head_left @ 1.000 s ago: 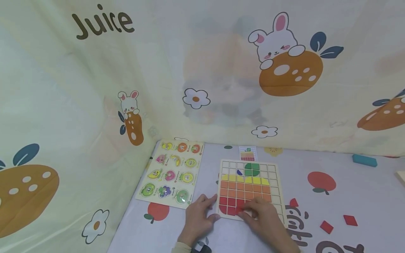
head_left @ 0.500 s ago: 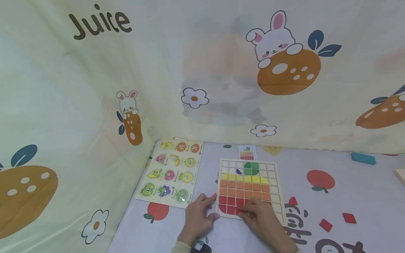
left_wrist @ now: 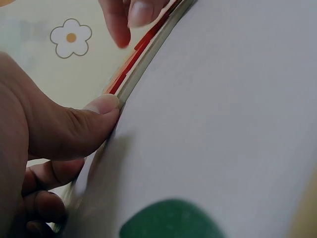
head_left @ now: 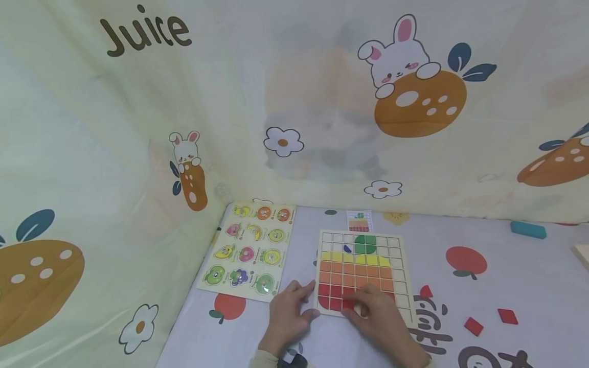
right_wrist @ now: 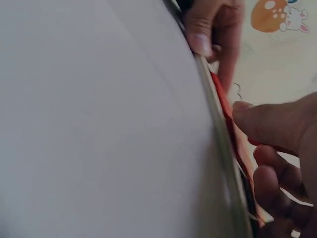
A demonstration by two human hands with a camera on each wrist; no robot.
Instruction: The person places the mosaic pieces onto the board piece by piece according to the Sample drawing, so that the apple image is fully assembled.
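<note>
A square pale grid board (head_left: pixel 400 255) lies on the table, set with rows of red, orange and yellow tiles. Green pieces (head_left: pixel 365 244) and a small blue piece (head_left: pixel 347 249) sit in its upper part. My left hand (head_left: pixel 289 314) grips the lower left corner, index finger along the side and thumb (left_wrist: pixel 99 111) at the front edge. Over the bottom row, my right hand (head_left: pixel 375 312) pinches a red tile (head_left: pixel 348 303) between thumb and index finger. This hand covers the neighbouring bottom cells. In the right wrist view, the board (right_wrist: pixel 218 119) shows nearly edge-on.
Loose red pieces lie right of the board: a rounded one (head_left: pixel 427 291) and two squares (head_left: pixel 474 326). A fruit picture board (head_left: pixel 271 281) stands at the left. Behind the grid lie a small pattern card (head_left: pixel 359 221) and, farther right, a teal block (head_left: pixel 528 230).
My right thumb and index finger have shifted slightly left and spread a little at the red tile. The left hand stays at the corner.
</note>
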